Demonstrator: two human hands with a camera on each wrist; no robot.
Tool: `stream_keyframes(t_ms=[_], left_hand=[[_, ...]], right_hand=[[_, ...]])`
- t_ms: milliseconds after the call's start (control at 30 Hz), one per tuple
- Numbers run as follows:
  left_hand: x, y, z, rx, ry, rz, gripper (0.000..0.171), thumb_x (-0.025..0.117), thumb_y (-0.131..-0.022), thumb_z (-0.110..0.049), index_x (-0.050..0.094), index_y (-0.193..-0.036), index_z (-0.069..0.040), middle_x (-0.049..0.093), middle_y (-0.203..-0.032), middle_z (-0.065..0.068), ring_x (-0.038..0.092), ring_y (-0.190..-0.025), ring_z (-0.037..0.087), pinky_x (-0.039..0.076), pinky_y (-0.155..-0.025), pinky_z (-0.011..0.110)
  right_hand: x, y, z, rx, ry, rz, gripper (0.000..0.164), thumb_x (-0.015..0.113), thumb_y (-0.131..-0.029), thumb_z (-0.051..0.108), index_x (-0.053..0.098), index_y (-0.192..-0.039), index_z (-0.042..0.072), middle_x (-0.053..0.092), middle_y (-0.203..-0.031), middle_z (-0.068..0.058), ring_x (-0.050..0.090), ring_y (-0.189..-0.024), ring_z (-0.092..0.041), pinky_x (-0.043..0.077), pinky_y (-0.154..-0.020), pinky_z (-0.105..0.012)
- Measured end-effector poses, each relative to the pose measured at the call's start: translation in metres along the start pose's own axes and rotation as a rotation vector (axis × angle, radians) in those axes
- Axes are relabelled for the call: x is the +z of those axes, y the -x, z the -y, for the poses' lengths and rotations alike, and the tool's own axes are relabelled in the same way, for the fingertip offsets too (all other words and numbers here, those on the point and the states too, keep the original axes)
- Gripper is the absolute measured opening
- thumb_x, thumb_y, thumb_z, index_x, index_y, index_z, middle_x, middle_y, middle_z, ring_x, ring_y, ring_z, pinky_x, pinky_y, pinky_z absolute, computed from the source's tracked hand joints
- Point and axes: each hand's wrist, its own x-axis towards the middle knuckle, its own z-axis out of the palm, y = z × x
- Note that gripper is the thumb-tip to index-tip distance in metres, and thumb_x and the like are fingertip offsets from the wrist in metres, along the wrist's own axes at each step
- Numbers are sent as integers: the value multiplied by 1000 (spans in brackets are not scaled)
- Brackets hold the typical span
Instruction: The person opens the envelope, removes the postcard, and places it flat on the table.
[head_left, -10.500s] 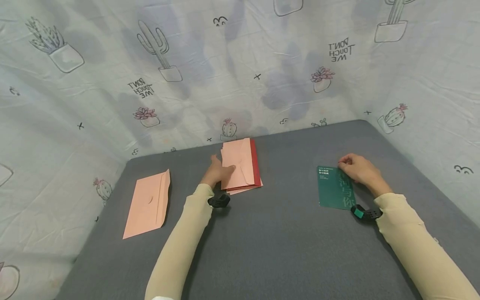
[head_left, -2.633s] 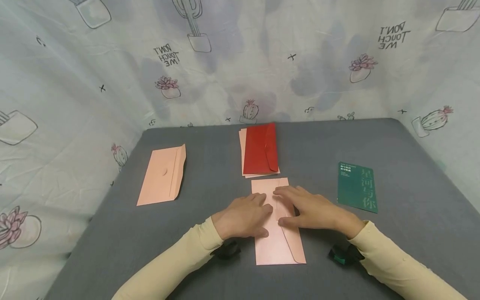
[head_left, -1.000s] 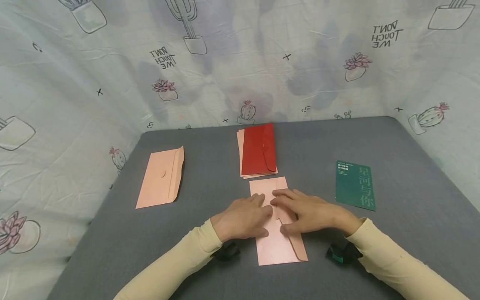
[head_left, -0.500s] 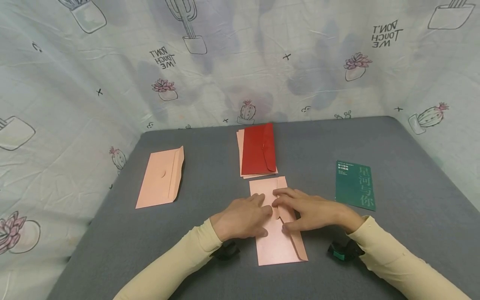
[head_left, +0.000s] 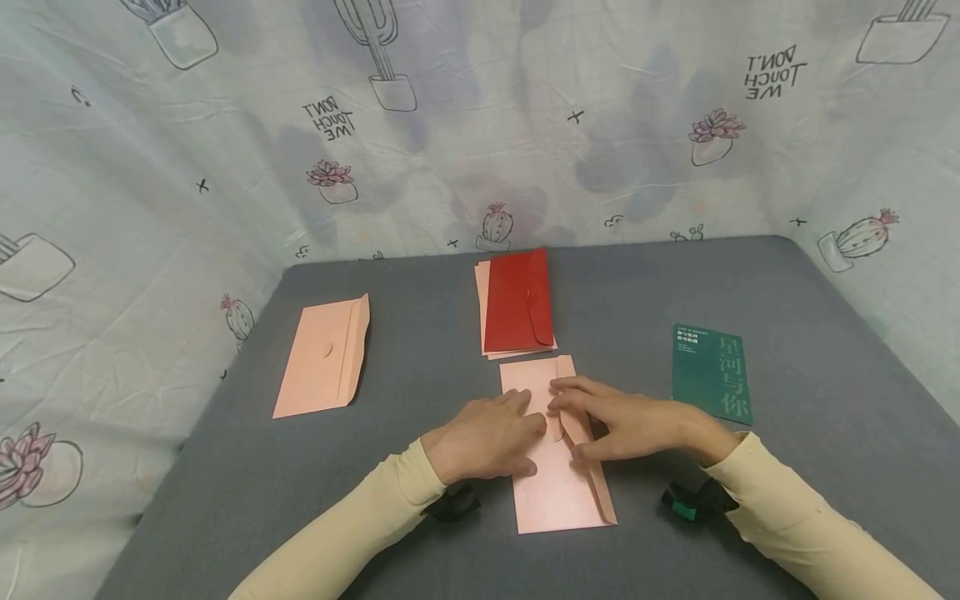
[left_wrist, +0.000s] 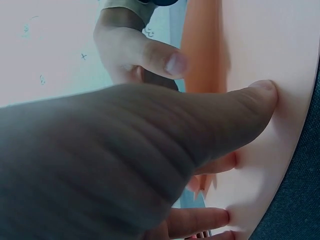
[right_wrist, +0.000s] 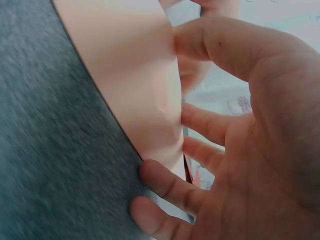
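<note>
A pink envelope [head_left: 551, 500] lies lengthwise in front of the person, its long flap [head_left: 576, 425] on the right side and partly raised. The left hand [head_left: 483, 437] rests on the envelope's body; in the left wrist view its thumb tip [left_wrist: 262, 87] and spread fingertips press the paper. From the right, the right hand [head_left: 637, 423] reaches over the flap. In the right wrist view, its thumb and two fingertips [right_wrist: 189, 115] touch the flap's free edge, while two other fingers lie by the envelope's outer edge over the table. What the envelope contains is hidden.
Behind the envelope is a stack with a red envelope [head_left: 517, 304] over pink ones [head_left: 482, 308]. To the left lies another pink envelope [head_left: 311, 358] with its flap slightly up. A green card [head_left: 708, 371] lies right on the grey table [head_left: 420, 333]; a patterned cloth [head_left: 427, 167] hangs behind.
Long before, the left hand was at the stack and the right at the green card. A pink envelope from it now lies in front. Lately the right hand shifted slightly right and the flap rose.
</note>
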Motion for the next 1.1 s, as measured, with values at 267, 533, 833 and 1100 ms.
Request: stream_keyframes(t_ms=[267,533,833,1100], left_hand=[[1,0,0,-6,-3,-4,38,78,-86,-45,68,-114,-22,63,-116,3,60,-93,15,55,-68,33],[0,0,0,-2,4,-6,38,78,-86,-45,67,-114,-22,63,-117,4,60,-93,15,55,-67,33],[1,-1,1,-4,13,2,36,78,-86,-45,67,-112,-22,63,-115,3,60,-93,15,54,-67,32],[0,0,0,-17,28,0,31,79,-86,-43,66,-106,-23,59,-105,1,56,-87,14,50,-64,32]], right_hand=[[-4,0,-2,-44,-29,5,47,70,-92,35,54,-134,20,32,-160,-7,48,-133,-25,47,-105,-42],[-6,1,1,-3,-17,-76,26,66,-96,33,59,-121,25,41,-155,-5,59,-101,-15,47,-75,-27],[-10,1,3,89,11,-192,10,66,-97,32,63,-105,27,52,-134,1,59,-94,-12,47,-67,-27],[-18,1,-6,199,91,-329,5,68,-95,26,68,-98,21,56,-84,4,49,-78,-12,39,-65,-29]])
